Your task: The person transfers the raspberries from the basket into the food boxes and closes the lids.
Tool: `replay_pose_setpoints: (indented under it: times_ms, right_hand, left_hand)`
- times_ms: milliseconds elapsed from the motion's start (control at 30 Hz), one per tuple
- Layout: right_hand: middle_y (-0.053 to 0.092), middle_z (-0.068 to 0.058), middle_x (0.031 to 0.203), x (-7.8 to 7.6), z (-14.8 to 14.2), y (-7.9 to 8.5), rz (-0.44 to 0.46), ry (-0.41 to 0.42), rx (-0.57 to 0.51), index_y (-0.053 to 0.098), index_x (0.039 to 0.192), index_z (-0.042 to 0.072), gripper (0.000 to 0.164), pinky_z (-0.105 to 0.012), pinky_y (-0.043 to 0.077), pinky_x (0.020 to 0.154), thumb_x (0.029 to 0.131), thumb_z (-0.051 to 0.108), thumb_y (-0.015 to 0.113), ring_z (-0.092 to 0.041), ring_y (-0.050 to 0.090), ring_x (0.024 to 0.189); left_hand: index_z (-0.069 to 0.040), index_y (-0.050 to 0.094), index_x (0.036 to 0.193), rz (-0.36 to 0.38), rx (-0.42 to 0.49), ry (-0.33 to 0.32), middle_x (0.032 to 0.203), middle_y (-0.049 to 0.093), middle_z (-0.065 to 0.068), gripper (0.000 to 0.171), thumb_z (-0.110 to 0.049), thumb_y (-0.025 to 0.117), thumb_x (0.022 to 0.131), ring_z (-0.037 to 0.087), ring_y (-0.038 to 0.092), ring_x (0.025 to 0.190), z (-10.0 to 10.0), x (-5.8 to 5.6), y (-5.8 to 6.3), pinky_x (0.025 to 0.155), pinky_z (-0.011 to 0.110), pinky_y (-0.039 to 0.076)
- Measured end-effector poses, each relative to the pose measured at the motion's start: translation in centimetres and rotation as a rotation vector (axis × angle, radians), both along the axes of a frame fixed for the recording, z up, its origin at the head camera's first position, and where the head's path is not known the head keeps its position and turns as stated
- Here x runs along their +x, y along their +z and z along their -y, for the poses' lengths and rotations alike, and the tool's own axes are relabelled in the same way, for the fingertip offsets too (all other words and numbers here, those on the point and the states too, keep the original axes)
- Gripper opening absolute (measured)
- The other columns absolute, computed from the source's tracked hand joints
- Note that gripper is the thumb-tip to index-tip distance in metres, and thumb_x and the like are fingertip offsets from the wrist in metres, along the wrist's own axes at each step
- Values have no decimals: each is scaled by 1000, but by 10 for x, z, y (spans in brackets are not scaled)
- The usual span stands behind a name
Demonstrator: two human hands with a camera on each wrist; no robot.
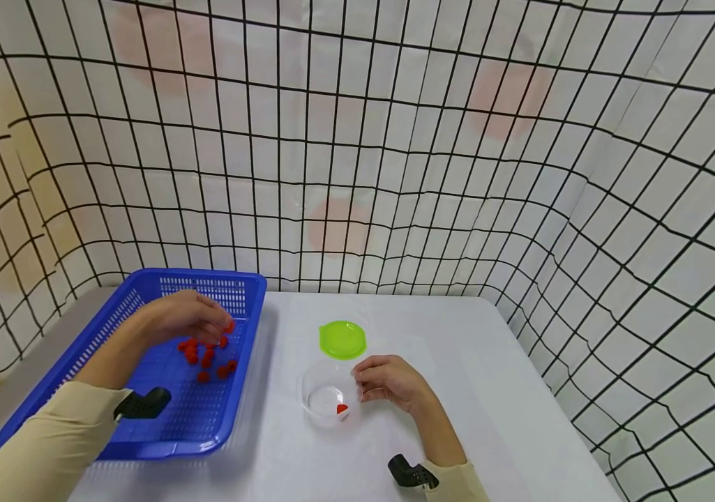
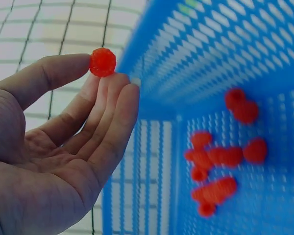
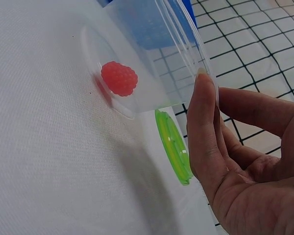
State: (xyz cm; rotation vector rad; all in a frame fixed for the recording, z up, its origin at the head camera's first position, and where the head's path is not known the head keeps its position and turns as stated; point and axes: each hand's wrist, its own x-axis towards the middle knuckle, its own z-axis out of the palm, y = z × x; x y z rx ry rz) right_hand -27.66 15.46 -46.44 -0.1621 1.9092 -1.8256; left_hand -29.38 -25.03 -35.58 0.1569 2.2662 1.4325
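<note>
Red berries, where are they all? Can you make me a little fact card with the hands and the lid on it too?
Left hand: pinches a red berry over the blue basket
Right hand: pinches the rim of the clear bowl
In the bowl: one berry
In the basket: several loose berries
Green lid: off the bowl, on the white table

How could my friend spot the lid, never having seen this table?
Find the big blue basket on the white table. To its right stands a clear tub, with the right hand pinching its rim. Just beyond that tub lies the round lid, the only bright green thing there.
</note>
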Motion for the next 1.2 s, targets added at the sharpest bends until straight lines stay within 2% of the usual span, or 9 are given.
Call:
replay_pose_setpoints:
  times_ms: [200, 333, 467, 667, 967, 1200]
  right_hand:
    - [67, -5, 81, 0, 0, 1, 8, -4, 1, 65, 112, -12, 28, -29, 63, 70, 93, 8, 68, -16, 66, 70]
    - [67, -5, 81, 0, 0, 2, 5, -4, 3, 65, 112, -12, 28, -29, 63, 70, 93, 8, 67, -16, 66, 70]
    - [67, -6, 81, 0, 0, 2, 1, -4, 5, 64, 113, -13, 29, -30, 63, 71, 94, 8, 67, -16, 66, 70]
    - [67, -5, 81, 1, 1, 1, 5, -6, 7, 65, 112, -12, 27, -30, 63, 71, 94, 8, 67, -16, 66, 70]
    - [66, -5, 81, 2, 1, 1, 6, -8, 5, 64, 113, -13, 28, -30, 63, 71, 94, 8, 66, -16, 66, 70]
    - [66, -5, 80, 2, 1, 2, 8, -9, 10, 65, 113, -12, 28, -29, 63, 71, 95, 10, 66, -16, 66, 70]
  left_hand:
    - [8, 67, 122, -34, 17, -25, 109, 74, 16, 35, -17, 67, 97, 26, 74, 94, -28, 5, 12, 90, 39, 61]
    - [8, 67, 121, -49, 44, -55, 107, 74, 14, 34, -16, 66, 97, 25, 74, 93, -46, 8, 15, 90, 36, 61]
    - [6, 69, 118, -42, 56, -51, 106, 74, 14, 32, -16, 68, 95, 23, 74, 90, -63, 12, 15, 90, 37, 61]
    - [1, 73, 111, -18, 47, -55, 101, 75, 12, 25, -17, 71, 93, 23, 73, 87, -89, 17, 9, 88, 35, 62]
    - [2, 73, 105, 24, 47, -130, 96, 74, 12, 20, -12, 70, 91, 24, 71, 84, -119, 22, -3, 86, 36, 62]
    - [1, 73, 102, 56, 14, -153, 93, 74, 13, 18, -10, 74, 87, 25, 72, 81, -137, 28, -16, 82, 35, 63]
